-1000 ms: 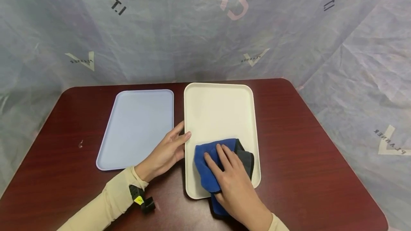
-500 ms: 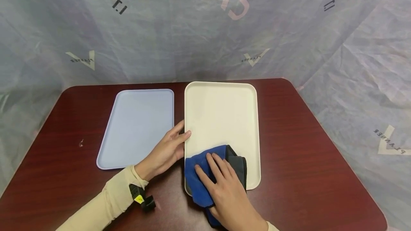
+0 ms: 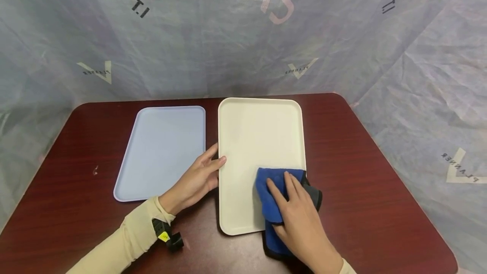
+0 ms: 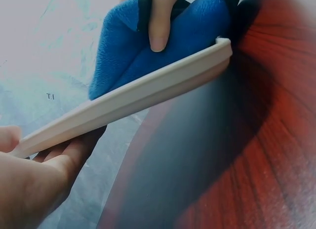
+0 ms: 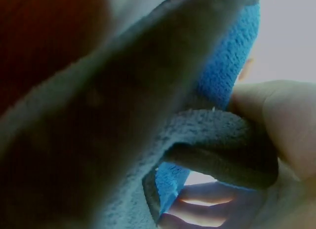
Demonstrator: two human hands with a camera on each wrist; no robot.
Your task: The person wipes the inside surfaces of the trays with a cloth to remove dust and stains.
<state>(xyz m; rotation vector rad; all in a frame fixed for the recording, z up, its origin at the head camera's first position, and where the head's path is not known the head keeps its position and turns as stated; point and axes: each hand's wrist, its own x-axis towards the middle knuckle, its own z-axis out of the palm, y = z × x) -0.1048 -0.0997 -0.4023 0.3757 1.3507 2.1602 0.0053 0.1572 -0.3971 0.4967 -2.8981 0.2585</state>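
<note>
My left hand (image 3: 195,181) grips the cream tray (image 3: 262,134) by its left edge, thumb over the rim and fingers underneath. The left wrist view shows that tray (image 4: 133,93) edge-on and tilted, with a dark shadow on the table below. A blue and grey cloth (image 3: 270,200) lies over the tray's near right corner and hangs past its edges. On top of it, my right hand (image 3: 304,219) holds the cloth, fingers spread over the blue side. Up close in the right wrist view, the grey side of the cloth (image 5: 207,128) is folded by the thumb, hiding much of the hand.
A light blue tray (image 3: 163,151) lies flat to the left of the cream one. Both are at the dark red table (image 3: 361,189), backed by a grey sheet (image 3: 213,41) with printed letters. A black strap device (image 3: 167,235) sits on the left wrist.
The cloth and right hand slid left and nearer, then swept right to the tray's right edge. The tray rocked slightly, while the left hand kept its place.
</note>
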